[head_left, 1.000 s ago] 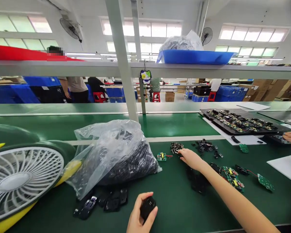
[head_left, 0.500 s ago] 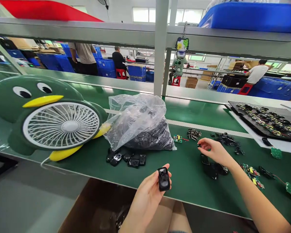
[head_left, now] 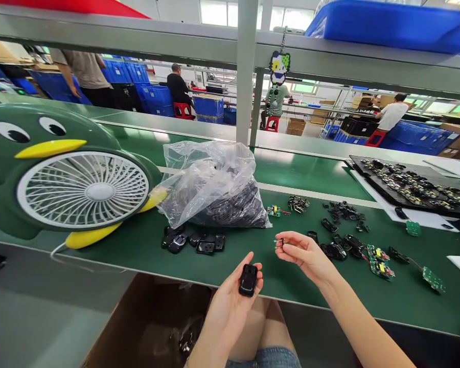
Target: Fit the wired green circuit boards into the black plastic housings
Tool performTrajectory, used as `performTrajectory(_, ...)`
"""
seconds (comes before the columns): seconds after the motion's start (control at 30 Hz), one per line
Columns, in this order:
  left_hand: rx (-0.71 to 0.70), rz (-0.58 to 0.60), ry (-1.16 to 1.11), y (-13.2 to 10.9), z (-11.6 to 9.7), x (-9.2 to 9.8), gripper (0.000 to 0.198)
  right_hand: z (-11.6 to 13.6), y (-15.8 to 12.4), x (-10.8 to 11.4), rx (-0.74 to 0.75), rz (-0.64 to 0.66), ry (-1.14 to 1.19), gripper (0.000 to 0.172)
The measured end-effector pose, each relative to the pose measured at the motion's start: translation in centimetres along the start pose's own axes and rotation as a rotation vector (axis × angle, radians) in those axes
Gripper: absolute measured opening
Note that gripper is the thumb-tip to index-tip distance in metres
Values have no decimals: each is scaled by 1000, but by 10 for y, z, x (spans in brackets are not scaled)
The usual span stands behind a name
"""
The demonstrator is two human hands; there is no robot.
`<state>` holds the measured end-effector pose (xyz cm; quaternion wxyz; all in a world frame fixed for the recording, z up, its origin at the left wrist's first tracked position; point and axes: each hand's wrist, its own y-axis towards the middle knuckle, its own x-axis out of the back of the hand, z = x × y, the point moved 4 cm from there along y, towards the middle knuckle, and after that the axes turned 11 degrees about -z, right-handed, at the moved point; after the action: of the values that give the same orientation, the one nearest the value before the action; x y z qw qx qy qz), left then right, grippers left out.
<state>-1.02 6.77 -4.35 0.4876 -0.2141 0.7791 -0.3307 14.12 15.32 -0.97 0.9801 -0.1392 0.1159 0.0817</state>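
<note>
- The left hand [head_left: 230,301], low in the centre of the frame, is curled about a black shell [head_left: 248,280]; thumb and fingers grip its sides, and it stands upright just off the near edge of the green bench [head_left: 310,291]
- The right hand [head_left: 304,254], just right of centre, is pinched shut; thumb and forefinger hold a small metal part [head_left: 279,242] at its tips, up and to the right of the shell and apart from it; the other fingers are loosely bent
- Behind the hands, mid-frame, lies a clear plastic bag [head_left: 214,174] full of dark pieces; a few loose black housings [head_left: 193,242] lie at its near edge
- Right of the bag sit a little green board [head_left: 273,210] and a heap of metal clips [head_left: 299,203]
- Right of the right hand lie more black pieces and wired circuit boards [head_left: 379,258]
- At the right edge a black tray [head_left: 410,186] carries rows of boards
- A green bird-shaped fan [head_left: 82,190] fills the left of the frame
- A blue bin [head_left: 391,23] sits on the shelf, upper right; an open cardboard box [head_left: 145,322] stands lower left of centre, under the bench
</note>
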Motion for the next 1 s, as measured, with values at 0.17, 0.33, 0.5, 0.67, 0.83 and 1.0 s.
performTrajectory(0.17,-51,100,-99,1,-2,4,36,-8,-14,-10,52,-2,-28,32)
performTrajectory(0.33,-180,362,-83,2,-1,5,32,-6,-44,-24,494,-42,-205,17)
performTrajectory(0.5,-459,419,-31,0,-4,11,38,-2,-76,-43,950,-206,-513,17)
performTrajectory(0.67,-529,370,8,2,-6,20,39,-7,-82,-52,1031,-306,-611,11)
performTrajectory(0.83,-495,412,18,2,-4,22,37,-6,-84,-58,1079,-304,-692,11)
performTrajectory(1.0,-424,347,-36,4,1,23,37,-4,-89,-62,1130,-257,-909,31)
